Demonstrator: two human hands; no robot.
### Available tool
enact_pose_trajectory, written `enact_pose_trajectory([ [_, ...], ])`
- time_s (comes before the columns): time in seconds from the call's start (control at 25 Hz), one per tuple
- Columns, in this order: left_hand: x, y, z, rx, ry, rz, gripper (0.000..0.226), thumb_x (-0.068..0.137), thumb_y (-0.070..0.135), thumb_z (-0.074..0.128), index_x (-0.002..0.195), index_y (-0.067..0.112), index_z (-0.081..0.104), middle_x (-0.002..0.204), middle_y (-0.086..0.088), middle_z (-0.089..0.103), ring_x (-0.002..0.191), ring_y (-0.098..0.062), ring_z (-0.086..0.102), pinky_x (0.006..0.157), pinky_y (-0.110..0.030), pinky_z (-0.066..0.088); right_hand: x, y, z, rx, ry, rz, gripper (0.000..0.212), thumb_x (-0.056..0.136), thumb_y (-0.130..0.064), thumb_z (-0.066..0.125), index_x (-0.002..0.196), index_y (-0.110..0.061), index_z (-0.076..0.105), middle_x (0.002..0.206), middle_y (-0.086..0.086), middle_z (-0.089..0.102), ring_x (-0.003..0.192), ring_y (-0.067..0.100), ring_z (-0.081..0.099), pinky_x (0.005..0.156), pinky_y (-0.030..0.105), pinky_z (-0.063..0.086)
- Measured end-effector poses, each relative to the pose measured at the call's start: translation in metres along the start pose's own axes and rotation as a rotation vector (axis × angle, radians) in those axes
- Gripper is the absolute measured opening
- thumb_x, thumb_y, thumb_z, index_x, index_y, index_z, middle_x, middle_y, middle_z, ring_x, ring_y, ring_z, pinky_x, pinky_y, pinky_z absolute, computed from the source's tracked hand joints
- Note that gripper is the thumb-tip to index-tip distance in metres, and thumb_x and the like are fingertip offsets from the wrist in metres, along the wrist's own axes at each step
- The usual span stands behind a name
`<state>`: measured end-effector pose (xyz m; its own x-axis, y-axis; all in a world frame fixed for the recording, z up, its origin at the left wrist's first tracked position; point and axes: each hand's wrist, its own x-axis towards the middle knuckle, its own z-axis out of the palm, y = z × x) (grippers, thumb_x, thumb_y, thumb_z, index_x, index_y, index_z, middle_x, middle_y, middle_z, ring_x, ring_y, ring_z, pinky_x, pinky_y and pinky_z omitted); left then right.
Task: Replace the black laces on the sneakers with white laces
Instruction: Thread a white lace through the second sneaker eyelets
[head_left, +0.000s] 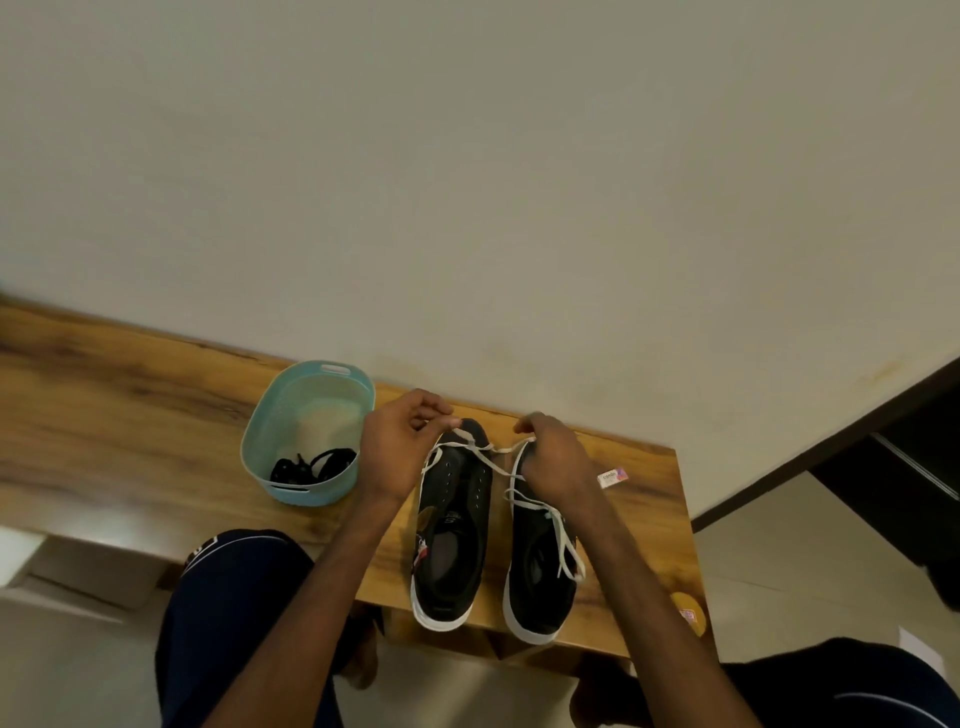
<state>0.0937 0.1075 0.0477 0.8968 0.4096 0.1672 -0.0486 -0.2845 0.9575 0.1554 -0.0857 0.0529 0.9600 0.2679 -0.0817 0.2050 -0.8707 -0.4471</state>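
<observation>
Both hands on a white lace at the toe of one sneaker.

Your left hand (405, 447) and right hand (556, 457) each have fingers curled, pinching an end of the white lace (498, 451) – it is stretched between them and crosses over the toe end of the unlaced sneaker (452, 525), whose upper eyelets are bare. Just beside it, on your right, stands the laced sneaker (540, 571) with a tied white lace (563, 540). Both shoes sit toes away from you, heels at the near edge of the wooden surface (130, 415). To your left, near the left hand, a blue basket (306, 493) holds the black laces (311, 465) – bundled at its near end.
</observation>
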Motion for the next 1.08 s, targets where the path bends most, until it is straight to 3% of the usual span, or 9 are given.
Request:
enact_pose_trajectory([
  [0.12,-0.004,-0.006,-0.006,0.258,-0.17,-0.023,0.012,0.08,0.032,0.08,0.086,0.031,0.07,0.076,0.012,0.071,0.071,-0.005,0.068,0.069,-0.039,0.059,0.03,-0.024,0.026,0.165,0.024,-0.123,0.023,0.097,-0.01,0.054,0.111,-0.013,0.071,0.113,0.003,0.07,0.102,0.02,0.064,0.087,0.032,0.05],
  [0.24,-0.002,-0.009,-0.021,0.503,-0.294,-0.086,0.015,0.078,0.035,0.081,0.084,0.032,0.067,0.075,0.014,0.069,0.074,-0.003,0.065,0.068,-0.031,0.054,0.061,-0.038,0.067,-0.073,-0.187,-0.227,0.024,0.096,-0.021,0.057,0.114,-0.015,0.07,0.114,0.009,0.066,0.109,0.028,0.06,0.084,0.035,0.048],
  [0.4,0.008,-0.016,-0.033,0.602,-0.223,-0.154,0.018,0.075,0.032,0.082,0.081,0.029,0.065,0.068,0.015,0.065,0.072,-0.003,0.062,0.063,-0.025,0.046,0.078,-0.053,0.106,-0.401,-0.242,-0.258,0.036,0.095,-0.025,0.058,0.127,-0.01,0.058,0.126,0.014,0.055,0.12,0.034,0.049,0.092,0.044,0.047],
  [0.64,0.017,-0.023,-0.036,0.654,-0.178,-0.17,0.019,0.074,0.034,0.082,0.081,0.029,0.064,0.072,0.013,0.067,0.076,-0.007,0.064,0.069,-0.03,0.05,0.085,-0.058,0.12,-0.609,-0.195,-0.297,0.029,0.095,-0.001,0.054,0.124,0.0,0.058,0.125,0.017,0.053,0.117,0.035,0.052,0.083,0.043,0.051],
  [0.88,0.013,-0.016,-0.031,0.466,-0.123,-0.161,0.019,0.073,0.037,0.083,0.077,0.032,0.066,0.07,0.014,0.068,0.075,-0.004,0.065,0.071,-0.034,0.053,0.093,0.006,0.066,-0.234,0.108,0.046,0.018,0.097,-0.017,0.058,0.113,-0.01,0.063,0.117,0.008,0.059,0.105,0.027,0.057,0.077,0.038,0.049],
  [1.0,0.014,-0.008,-0.018,0.187,-0.085,-0.149,0.015,0.074,0.031,0.085,0.08,0.029,0.071,0.072,0.011,0.072,0.073,-0.004,0.07,0.071,-0.038,0.058,0.08,0.015,0.042,-0.082,0.162,-0.14,0.03,0.101,-0.019,0.055,0.129,-0.013,0.061,0.131,0.007,0.057,0.118,0.023,0.052,0.092,0.03,0.046],
  [1.08,0.012,-0.002,-0.009,-0.009,-0.073,-0.157,0.015,0.075,0.021,0.085,0.084,0.019,0.073,0.076,0.006,0.074,0.074,-0.009,0.071,0.071,-0.035,0.06,0.053,-0.008,0.038,0.412,0.036,-0.247,0.029,0.104,-0.023,0.051,0.126,-0.013,0.065,0.125,0.002,0.066,0.114,0.013,0.059,0.092,0.019,0.046],
])
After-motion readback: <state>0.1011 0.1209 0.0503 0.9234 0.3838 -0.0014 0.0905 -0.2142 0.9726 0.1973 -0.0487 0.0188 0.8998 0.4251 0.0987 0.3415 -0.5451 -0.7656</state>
